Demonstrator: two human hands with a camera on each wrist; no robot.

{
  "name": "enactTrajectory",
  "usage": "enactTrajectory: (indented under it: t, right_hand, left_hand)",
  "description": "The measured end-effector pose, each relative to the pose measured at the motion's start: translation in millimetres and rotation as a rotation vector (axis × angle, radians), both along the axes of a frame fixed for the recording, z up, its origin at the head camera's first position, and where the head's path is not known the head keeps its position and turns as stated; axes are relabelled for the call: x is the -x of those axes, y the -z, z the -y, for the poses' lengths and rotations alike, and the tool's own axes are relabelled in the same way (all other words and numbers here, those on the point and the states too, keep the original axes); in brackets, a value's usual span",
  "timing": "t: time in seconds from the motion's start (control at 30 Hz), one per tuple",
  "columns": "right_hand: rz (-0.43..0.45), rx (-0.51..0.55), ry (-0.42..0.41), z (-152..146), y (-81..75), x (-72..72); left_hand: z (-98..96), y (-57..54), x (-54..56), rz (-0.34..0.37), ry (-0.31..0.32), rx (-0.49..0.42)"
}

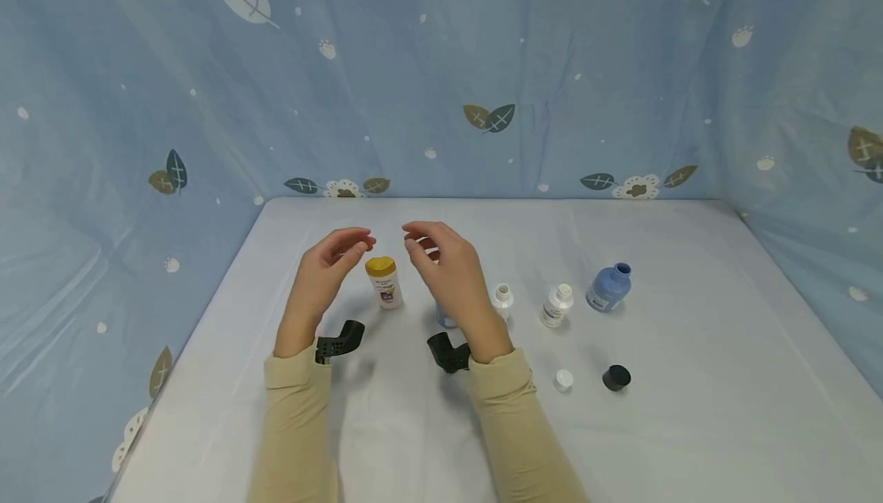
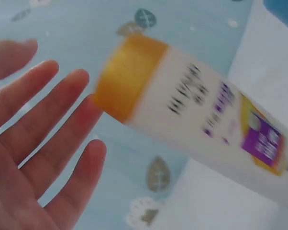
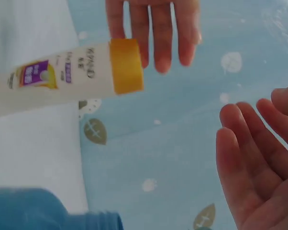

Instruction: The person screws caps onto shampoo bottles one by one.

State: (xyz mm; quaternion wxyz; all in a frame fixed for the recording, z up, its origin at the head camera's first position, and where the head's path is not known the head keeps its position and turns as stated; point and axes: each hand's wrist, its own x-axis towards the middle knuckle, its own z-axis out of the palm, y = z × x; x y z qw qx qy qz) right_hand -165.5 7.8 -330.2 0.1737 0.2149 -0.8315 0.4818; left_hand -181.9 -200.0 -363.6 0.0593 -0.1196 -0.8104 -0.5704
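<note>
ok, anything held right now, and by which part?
Nothing is held: left hand and right hand are both empty; the yellow-capped white bottle stands ungripped between them.

Long beige sleeves [image 1: 295, 434] are ending in broad, matching cuffs [image 1: 498, 375]. Black, elbow-shaped wrist mounts [image 1: 349, 336] are sitting beside them, the left one perforated

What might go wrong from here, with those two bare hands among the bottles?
The left hand or right hand might bump the white plastic bottle with a yellow cap, which stands near both. The right wrist, seemingly close to a small uncapped white bottle, might tip it. The loose, round black cap might roll if nudged.
</note>
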Motion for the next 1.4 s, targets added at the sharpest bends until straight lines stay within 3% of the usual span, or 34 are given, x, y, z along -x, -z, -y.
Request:
enactTrajectory:
  t: [0.07, 0.17, 0.33, 0.47, 0.7, 0.93, 1.0, 1.1, 1.23, 1.4]
  right_hand:
    - [0.033, 0.036, -0.04, -6, -2.0, -0.4]
    - [0.156, 0.064, -0.132, -15, -5.4, -2.7]
    - [0.339, -0.001, -0.262, -32, -9.5, -8.6]
    - [0.35, -0.111, -0.301, -41, -8.3, -13.1]
    - [0.34, -0.374, -0.359, -56, 1.9, -20.0]
    - [0.344, -0.446, -0.435, -65, 16.2, -26.2]
    - [0.35, -0.472, -0.439, -67, 19.5, -27.4]
    - [0.365, -0.523, -0.443, -67, 24.7, -28.0]
    - [0.378, -0.593, -0.43, -65, 33.1, -28.7]
    - [0.377, -0.669, -0.418, -60, 41.0, -30.7]
  left_hand:
    - [-2.3, -6.7, -2.8, -0.03, -0.011, -0.003]
    - [-10.5, -21.4, -10.2, -0.078, -0.011, -0.05]
    - [-28.6, -48.9, -26.0, -0.167, 0.027, -0.181]
    - [-34.9, -51.4, -27.7, -0.166, 0.088, -0.167]
    - [-48.4, -40.3, -19.0, -0.098, 0.157, -0.003]
    - [-70.6, -54.0, -31.5, -0.067, 0.261, 0.061]
    - [-75.5, -51.8, -31.9, -0.036, 0.301, 0.1]
    - [-81.0, -39.6, -27.3, 0.004, 0.339, 0.182]
    - [-85.4, -18.9, -19.4, 0.056, 0.367, 0.269]
    - [-89.2, -5.4, -17.2, 0.121, 0.383, 0.332]
